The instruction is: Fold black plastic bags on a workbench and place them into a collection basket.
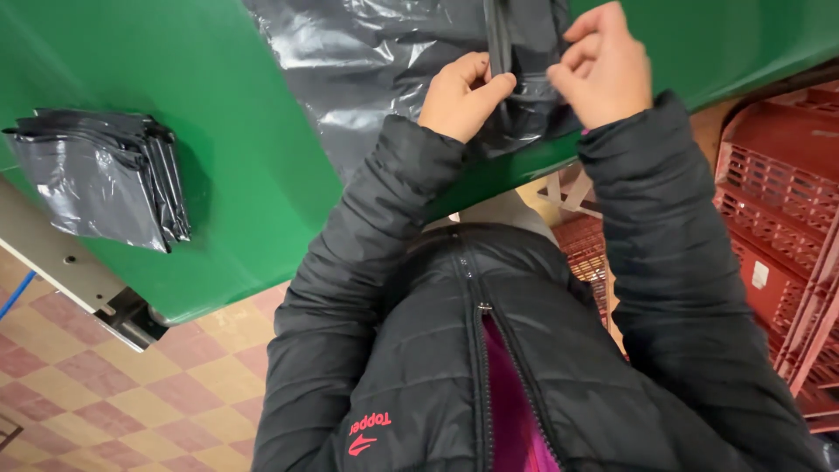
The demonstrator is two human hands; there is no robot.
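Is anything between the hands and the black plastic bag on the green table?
Nothing visible. The left hand and right hand both already pinch the black plastic bag lying on the green table. The stack of folded bags lies apart, at the left.

1 head camera looks steeply down, close.

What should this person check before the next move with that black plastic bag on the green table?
1. Left hand grips the black plastic bag: ok, fingers pinch its folded edge.
2. Right hand grips the same edge: ok.
3. Bag lies on the green table: ok, though part hangs past the near edge.
4. Bag flat and smooth: not ok, it is wrinkled.
5. Stack of folded bags out of the way: ok, apart to the left.
6. Bag free of tears: cannot tell.
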